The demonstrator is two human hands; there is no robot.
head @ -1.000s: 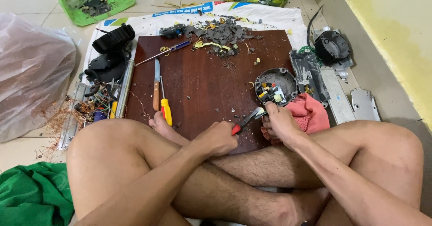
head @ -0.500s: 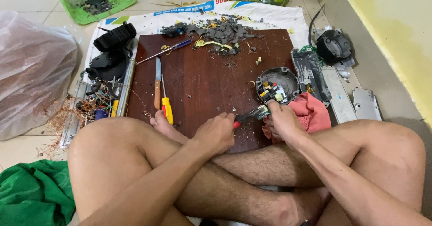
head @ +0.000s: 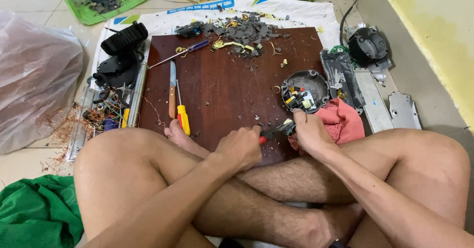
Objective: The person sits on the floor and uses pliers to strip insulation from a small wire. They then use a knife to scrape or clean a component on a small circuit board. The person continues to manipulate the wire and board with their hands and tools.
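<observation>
My left hand (head: 241,147) is closed around the red handles of a pair of pliers (head: 274,132) at the near edge of a dark brown wooden board (head: 222,90). The plier jaws point right, into the fingers of my right hand (head: 308,132). That hand pinches something small at the jaws, and the fingers hide what it is. Just beyond my right hand lies a round grey housing (head: 304,90) with a small circuit board and yellow parts inside. A crumpled red cloth (head: 343,121) sits under and beside my right wrist.
A wood-handled knife (head: 172,91), a yellow-handled screwdriver (head: 182,115) and a blue-handled one (head: 178,54) lie on the board's left. Grey debris (head: 247,31) is piled at the far edge. Black parts and wires sit left, metal pieces (head: 375,100) right, a plastic bag (head: 34,75) far left.
My left hand has shifted slightly right and closed further over the red plier handles. My right hand has stayed at the jaws beside the round housing.
</observation>
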